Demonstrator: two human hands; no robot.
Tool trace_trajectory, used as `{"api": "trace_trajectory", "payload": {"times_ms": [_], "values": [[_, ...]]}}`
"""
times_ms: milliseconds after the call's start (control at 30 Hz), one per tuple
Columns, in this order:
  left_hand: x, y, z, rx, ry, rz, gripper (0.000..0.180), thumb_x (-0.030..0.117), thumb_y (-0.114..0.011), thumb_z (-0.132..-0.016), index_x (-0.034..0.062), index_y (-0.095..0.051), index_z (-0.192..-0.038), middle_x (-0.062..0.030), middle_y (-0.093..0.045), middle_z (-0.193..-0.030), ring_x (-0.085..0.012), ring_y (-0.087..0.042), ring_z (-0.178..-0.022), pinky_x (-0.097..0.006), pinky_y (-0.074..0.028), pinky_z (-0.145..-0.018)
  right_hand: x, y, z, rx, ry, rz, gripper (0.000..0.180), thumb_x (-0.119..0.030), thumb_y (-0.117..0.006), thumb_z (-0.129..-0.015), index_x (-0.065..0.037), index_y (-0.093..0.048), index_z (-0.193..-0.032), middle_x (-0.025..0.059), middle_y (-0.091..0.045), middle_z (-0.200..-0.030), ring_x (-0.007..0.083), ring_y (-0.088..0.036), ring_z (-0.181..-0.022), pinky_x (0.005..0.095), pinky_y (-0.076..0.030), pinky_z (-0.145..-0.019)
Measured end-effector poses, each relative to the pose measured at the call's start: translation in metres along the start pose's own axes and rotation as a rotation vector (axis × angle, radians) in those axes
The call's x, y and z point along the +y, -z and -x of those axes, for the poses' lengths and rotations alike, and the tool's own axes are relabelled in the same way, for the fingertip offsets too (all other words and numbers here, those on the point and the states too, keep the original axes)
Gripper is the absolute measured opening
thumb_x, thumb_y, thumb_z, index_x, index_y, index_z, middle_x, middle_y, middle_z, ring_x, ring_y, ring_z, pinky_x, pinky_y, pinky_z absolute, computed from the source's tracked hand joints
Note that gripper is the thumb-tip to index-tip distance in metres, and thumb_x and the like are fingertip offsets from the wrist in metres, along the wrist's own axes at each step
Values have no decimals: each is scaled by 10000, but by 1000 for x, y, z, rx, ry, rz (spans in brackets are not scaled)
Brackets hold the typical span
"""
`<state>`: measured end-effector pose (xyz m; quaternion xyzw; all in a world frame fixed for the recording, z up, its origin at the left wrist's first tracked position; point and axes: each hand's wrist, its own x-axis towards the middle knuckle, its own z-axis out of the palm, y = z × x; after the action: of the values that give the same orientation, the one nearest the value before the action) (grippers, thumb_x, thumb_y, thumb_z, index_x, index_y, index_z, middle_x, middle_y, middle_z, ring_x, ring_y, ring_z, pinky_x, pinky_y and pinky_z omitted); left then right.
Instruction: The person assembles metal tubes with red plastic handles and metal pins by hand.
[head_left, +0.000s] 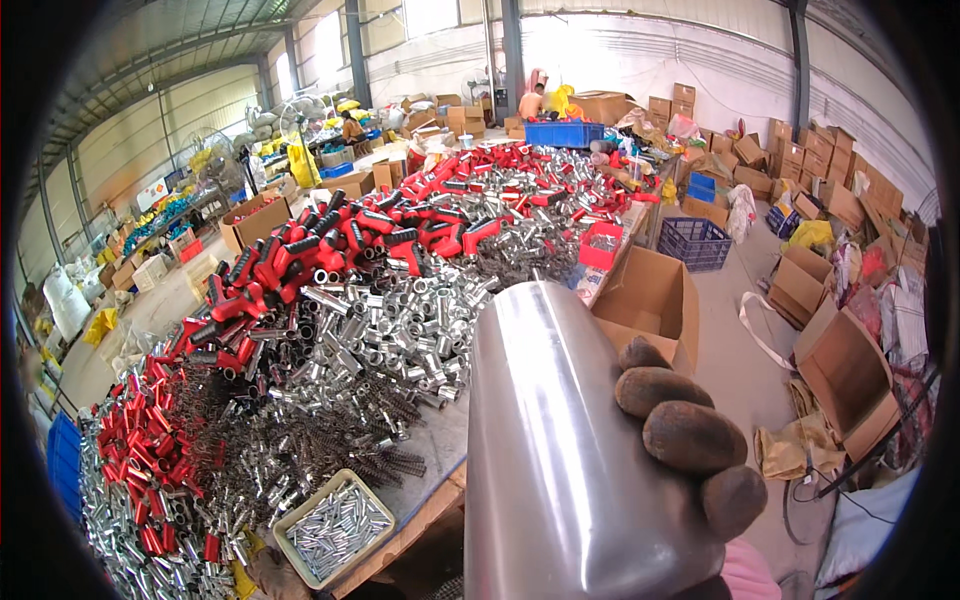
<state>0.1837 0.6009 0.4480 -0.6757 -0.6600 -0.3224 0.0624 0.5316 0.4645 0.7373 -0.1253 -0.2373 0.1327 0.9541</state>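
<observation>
A large, smooth, shiny metal cylinder (560,430) fills the lower middle of the view, tilted, with its rounded end pointing away from me. The fingers of my left hand (690,430) come round from behind it and are closed against its right side. Its palm and thumb are hidden behind the metal. My right hand does not show. Left of the cylinder lies a heap of shiny short metal tubes (380,335) on the table, next to dark coil springs (340,435). A shallow cream tray (375,555) of small metal pins rests at the table's near edge.
Red handles with black grips (350,235) are piled along the table, with red pieces (140,440) farther left. To the right are an open cardboard box (645,300), a dark blue crate (693,243) and another open carton (845,375). People (535,103) sit farther back.
</observation>
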Motion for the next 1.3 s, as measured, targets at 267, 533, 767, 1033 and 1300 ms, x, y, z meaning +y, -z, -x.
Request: {"api": "trace_trajectory", "payload": {"times_ms": [267,533,767,1033,1300], "values": [[-19,3,10,23,391,-3,576,439,-532,-919,105,-461,-1383,-212,-518,-1351,-310,-541,-1201,-436,-317,-1116,0,10,-3,218,-223,-20,685,-460,-608,-876,-109,-349,-1404,125,-424,-1399,277,-486,-1240,437,-441,-1048],[-29,-22,3,121,340,-63,683,360,-682,-851,-50,-425,-1334,-270,-463,-1312,-397,-433,-1210,-460,-329,-1046,118,204,-196,-433,301,1069,588,-154,-766,-742,-49,-479,-1244,89,-603,-1163,209,-601,-1045,337,-500,-903],[-32,-16,7,96,468,-26,682,235,-669,-862,-64,-341,-1380,-257,-401,-1371,-383,-394,-1262,-428,-298,-1083,216,334,-292,-291,222,1195,458,-115,-780,-644,-57,-606,-1064,65,-649,-915,211,-606,-816,366,-482,-795],[-24,-19,1,190,611,348,656,66,-627,-829,-45,-311,-1392,-213,-435,-1369,-317,-393,-1314,-393,-289,-1107,251,405,-329,-327,60,1245,513,-153,-754,-734,7,-569,-1185,85,-601,-1113,219,-563,-967,344,-451,-879],[-38,-19,0,109,600,121,671,195,-676,-802,-53,-387,-1354,-268,-471,-1328,-402,-434,-1249,-430,-333,-1068,234,405,-333,-203,106,1466,692,-261,-761,-794,61,-467,-1330,192,-519,-1321,291,-517,-1142,382,-386,-1015]]}}
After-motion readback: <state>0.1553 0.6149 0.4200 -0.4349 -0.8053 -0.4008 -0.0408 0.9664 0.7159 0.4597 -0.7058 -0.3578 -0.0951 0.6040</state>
